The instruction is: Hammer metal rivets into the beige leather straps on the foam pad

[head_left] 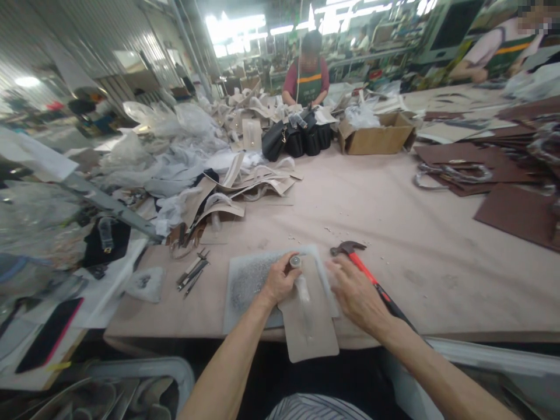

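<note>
My left hand (280,281) is closed around a short round metal tool (296,262), held upright with its flat end facing up. It stands at the upper part of a beige leather bag panel (301,335), which carries a handle wrapped in clear plastic (303,294). The panel lies partly on a worn grey board (249,286) and overhangs the table's front edge. To the right of the panel is my right hand (356,294), blurred at the fingertips, fingers stretched out and apparently holding nothing. Just beyond it lies a claw hammer (363,267) with a red and black handle.
Slim metal tools (192,273) and a small plastic bag (146,284) lie on the left. Beige panels (245,186) pile up behind, near black bags (297,137) and a cardboard box (378,137). Brown panels (520,213) lie right. A co-worker (306,79) sits opposite.
</note>
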A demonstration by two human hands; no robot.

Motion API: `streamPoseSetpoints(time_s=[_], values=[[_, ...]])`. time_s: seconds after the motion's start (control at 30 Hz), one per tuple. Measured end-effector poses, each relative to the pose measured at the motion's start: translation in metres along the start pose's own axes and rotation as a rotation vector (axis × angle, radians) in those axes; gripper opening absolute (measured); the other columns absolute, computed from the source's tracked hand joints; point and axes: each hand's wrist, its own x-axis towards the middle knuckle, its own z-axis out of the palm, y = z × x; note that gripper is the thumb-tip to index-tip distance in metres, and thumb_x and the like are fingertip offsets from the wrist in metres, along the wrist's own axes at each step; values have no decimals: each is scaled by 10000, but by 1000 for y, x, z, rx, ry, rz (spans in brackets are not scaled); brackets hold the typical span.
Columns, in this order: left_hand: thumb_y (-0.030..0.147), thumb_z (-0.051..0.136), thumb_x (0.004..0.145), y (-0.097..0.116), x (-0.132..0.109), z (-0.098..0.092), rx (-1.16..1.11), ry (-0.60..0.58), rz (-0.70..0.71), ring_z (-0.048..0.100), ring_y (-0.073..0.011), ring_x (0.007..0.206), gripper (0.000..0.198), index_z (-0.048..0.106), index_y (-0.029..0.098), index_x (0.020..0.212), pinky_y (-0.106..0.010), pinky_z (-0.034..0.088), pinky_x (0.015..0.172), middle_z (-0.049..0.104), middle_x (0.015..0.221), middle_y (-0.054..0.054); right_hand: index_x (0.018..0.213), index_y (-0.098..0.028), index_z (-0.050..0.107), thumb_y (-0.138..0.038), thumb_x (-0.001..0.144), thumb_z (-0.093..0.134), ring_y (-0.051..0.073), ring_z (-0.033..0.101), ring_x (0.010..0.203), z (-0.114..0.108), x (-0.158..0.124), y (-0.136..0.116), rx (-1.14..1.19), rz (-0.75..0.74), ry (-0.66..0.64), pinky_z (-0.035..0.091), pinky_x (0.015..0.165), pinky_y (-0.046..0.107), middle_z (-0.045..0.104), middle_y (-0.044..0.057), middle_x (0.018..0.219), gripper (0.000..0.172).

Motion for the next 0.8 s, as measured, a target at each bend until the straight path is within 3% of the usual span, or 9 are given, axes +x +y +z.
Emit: streamPoseSetpoints(time_s=[0.07,0.13,0.17,0.23,0.3,0.37,0.5,0.57,0.8], values=[[200,620,826,0,1,-1,-21,-22,-4,681,-204,985,385,652,189,1210,-332,522,926,739,1088,-62,1341,-177,526,-66,901,430,256,514,1191,8,8,-28,102,-264,-96,462,952,393,476,150,1428,464],[208,629,806,0,3,1,-15,-13,-10,678,-195,908,266,706,194,1060,-323,535,879,749,980,-37,1159,-173,615,-67,873,455,252,545,1055,16,16,-53,92,-353,-237,470,884,388,568,121,1290,344],[219,642,791,1,5,4,-22,23,-30,670,-187,850,198,718,195,973,-312,542,836,746,909,-25,1075,-164,628,-78,869,470,258,547,1007,20,19,-62,59,-340,-279,467,864,394,600,118,1209,273],[276,663,774,5,10,10,-121,211,-116,650,-168,737,128,704,184,854,-291,548,740,723,793,-18,984,-151,619,-95,883,471,270,554,956,23,25,-76,-22,-246,-295,456,842,401,627,125,1080,188],[341,681,763,17,17,12,-303,472,-192,645,-152,680,195,680,160,835,-274,549,682,712,766,-31,983,-147,603,-95,901,437,278,577,923,20,30,-84,-106,-128,-269,450,805,395,628,138,1020,193],[378,716,750,35,23,6,-434,628,-165,654,-145,677,268,672,135,854,-264,551,672,714,787,-48,987,-145,588,-92,904,410,280,606,866,9,35,-87,-179,-17,-240,437,725,374,623,142,972,203],[377,777,767,72,26,-23,-386,590,52,676,-160,753,296,699,128,905,-267,555,729,732,840,-62,1007,-141,556,-166,915,459,268,656,768,-19,42,-85,-212,186,-190,388,594,339,628,133,938,136],[374,774,784,76,22,-34,-344,562,66,678,-164,773,284,709,134,922,-263,549,739,739,862,-61,1025,-139,545,-229,937,484,276,681,784,-25,40,-84,-168,258,-176,399,595,335,650,134,943,140],[330,700,804,32,-11,-27,-225,502,-147,662,-153,762,184,687,173,898,-240,527,714,731,839,-35,1323,-111,474,-348,1000,489,306,720,861,10,13,-90,63,276,-315,496,681,364,717,126,923,400]])
